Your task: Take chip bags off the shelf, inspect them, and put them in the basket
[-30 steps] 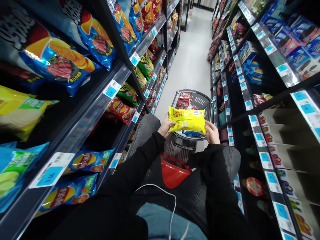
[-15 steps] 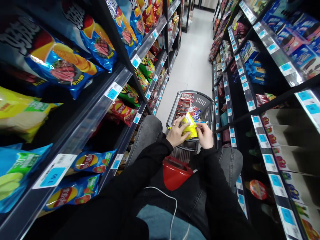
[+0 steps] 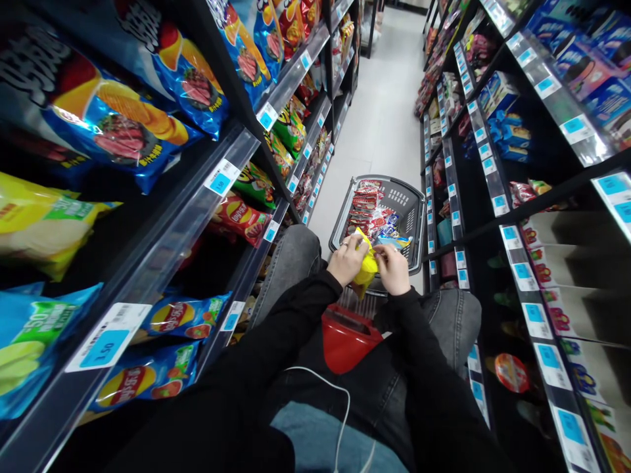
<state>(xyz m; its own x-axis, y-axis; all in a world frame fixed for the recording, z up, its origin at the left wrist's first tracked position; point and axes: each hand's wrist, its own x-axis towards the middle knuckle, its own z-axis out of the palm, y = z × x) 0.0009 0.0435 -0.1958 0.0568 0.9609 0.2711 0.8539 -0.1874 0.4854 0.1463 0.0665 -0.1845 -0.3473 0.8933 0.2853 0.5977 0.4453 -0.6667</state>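
Note:
My left hand [image 3: 348, 260] grips the left side of a yellow snack packet [image 3: 367, 267], its fingers curled over it. My right hand [image 3: 393, 266] pinches the packet's right edge. The packet is tilted, held over the near end of a grey shopping basket [image 3: 420, 220]. Several red packets [image 3: 363, 202] lie stacked along the basket's left side. Blue and white small packets [image 3: 388, 225] lie beside them, and a light-blue packet [image 3: 397, 242] rests close to my right hand. What is printed on the yellow packet cannot be read.
Shelves with chip bags [image 3: 123, 135] line the left. On the right, shelves carry blue boxes [image 3: 582, 72] and cartons [image 3: 557, 263]. A red plastic part [image 3: 348, 338] sits between my knees. A white cable [image 3: 345, 401] hangs over my lap. The pale floor [image 3: 382, 105] runs ahead.
Both hands have shifted slightly left and the yellow packet has turned to stand more on edge. More of the light-blue packet in the basket now shows.

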